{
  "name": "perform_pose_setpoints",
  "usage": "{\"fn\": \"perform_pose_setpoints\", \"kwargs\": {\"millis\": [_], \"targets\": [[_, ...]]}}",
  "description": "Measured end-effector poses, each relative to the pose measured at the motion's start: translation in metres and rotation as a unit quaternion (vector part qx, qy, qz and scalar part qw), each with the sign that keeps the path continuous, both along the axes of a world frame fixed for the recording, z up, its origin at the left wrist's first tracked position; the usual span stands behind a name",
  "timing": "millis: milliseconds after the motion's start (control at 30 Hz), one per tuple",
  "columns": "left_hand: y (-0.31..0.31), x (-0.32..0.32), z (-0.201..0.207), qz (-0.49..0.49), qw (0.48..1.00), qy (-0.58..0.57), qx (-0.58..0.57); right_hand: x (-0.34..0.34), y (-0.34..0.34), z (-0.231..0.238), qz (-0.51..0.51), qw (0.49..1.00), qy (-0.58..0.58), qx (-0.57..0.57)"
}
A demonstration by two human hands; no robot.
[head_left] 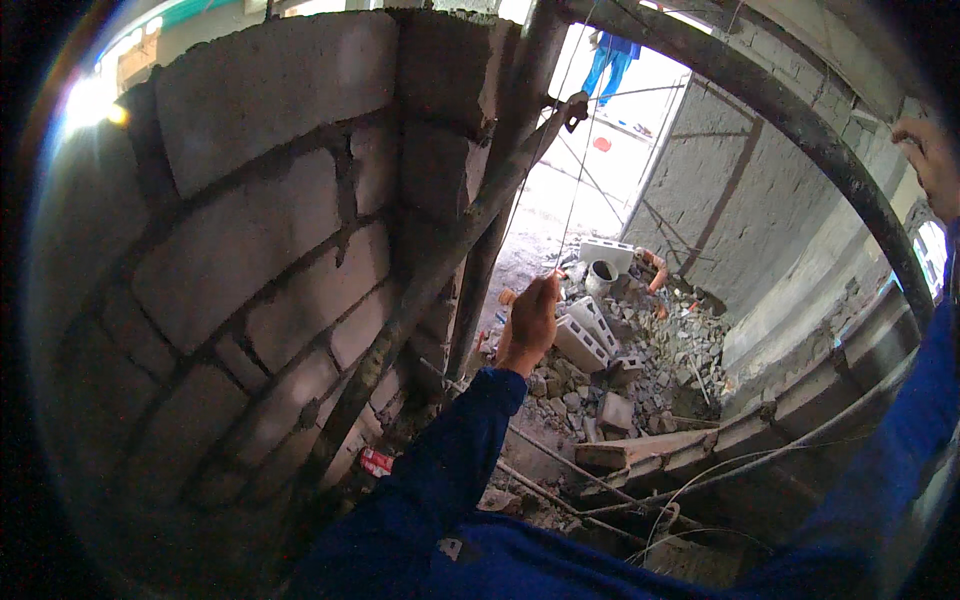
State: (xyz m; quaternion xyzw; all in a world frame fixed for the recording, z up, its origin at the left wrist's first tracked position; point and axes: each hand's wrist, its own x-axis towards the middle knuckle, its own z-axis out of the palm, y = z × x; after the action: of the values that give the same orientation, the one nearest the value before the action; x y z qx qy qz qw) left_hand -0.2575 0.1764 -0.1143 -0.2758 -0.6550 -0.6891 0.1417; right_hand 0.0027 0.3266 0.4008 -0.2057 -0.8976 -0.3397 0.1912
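My left hand [530, 325], in a blue sleeve, is raised in mid-view with its fingers pinched together. A thin string [572, 200] runs up from those fingers toward the top of the opening. At the far right edge my right hand [928, 165] is lifted high with curled fingers, close to the wall beyond the curved pipe. What it grips, if anything, is too small to make out. Left of my left hand a dark metal pipe [420, 300] slants across a block wall [240, 220] with mortar joints.
A thick pipe [790, 120] arches across the upper right. Below lie rubble [680, 350], hollow blocks [582, 340] and a round container [600, 277]. Thin poles [545, 490] and loose wire [690, 490] cross near my body. Beyond the opening stands a person in blue trousers [610, 70].
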Motion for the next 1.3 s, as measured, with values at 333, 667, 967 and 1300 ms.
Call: {"fn": "perform_pose_setpoints", "kwargs": {"millis": [333, 667, 967, 1300], "targets": [[0.018, 0.008, 0.005, 0.046, 0.993, 0.103, 0.038, -0.083, -0.071, -0.032, 0.211, 0.96, 0.114, 0.145], [0.035, -0.012, 0.026, -0.062, 0.993, -0.022, 0.095, -0.127, -0.087, -0.039, 0.247, 0.945, -0.048, 0.208], [0.101, -0.018, 0.062, -0.18, 0.966, -0.141, 0.122, -0.253, -0.076, -0.029, 0.327, 0.925, -0.163, 0.102], [0.06, 0.02, 0.006, -0.254, 0.922, -0.224, 0.188, -0.205, -0.086, -0.24, 0.533, 0.786, 0.302, 0.082]]}}
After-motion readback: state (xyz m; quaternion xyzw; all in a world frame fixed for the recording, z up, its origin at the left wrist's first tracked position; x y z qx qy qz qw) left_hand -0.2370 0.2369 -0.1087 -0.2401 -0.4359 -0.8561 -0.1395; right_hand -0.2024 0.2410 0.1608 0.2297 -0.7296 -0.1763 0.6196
